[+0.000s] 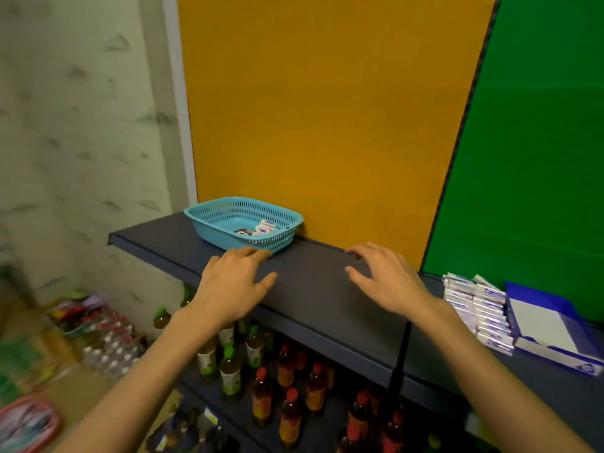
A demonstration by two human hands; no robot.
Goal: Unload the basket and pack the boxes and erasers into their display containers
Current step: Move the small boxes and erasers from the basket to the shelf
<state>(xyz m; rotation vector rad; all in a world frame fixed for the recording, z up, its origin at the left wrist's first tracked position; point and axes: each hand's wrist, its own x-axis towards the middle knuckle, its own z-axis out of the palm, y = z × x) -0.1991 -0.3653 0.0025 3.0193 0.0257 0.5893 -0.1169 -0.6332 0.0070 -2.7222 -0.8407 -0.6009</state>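
A turquoise plastic basket (pixel 212 220) stands at the left end of a dark shelf (pixel 313 289), against the orange back panel. A few small white erasers (pixel 265 227) and a dark item lie in its right part. My left hand (pixel 233 282) is spread over the shelf, and its fingertips touch the basket's near wall. My right hand (pixel 385 279) hovers over the shelf to the right of the basket, fingers relaxed and holding nothing. A row of white and purple small boxes (pixel 480 308) stands packed at the shelf's right end, beside a blue and white display container (pixel 555 331).
Below the shelf, several bottles with red caps (pixel 291 397) and green caps (pixel 230 371) stand in rows. Packs of bottles and bags (pixel 98 331) lie on the floor at the left. A green panel (pixel 529 158) backs the right section.
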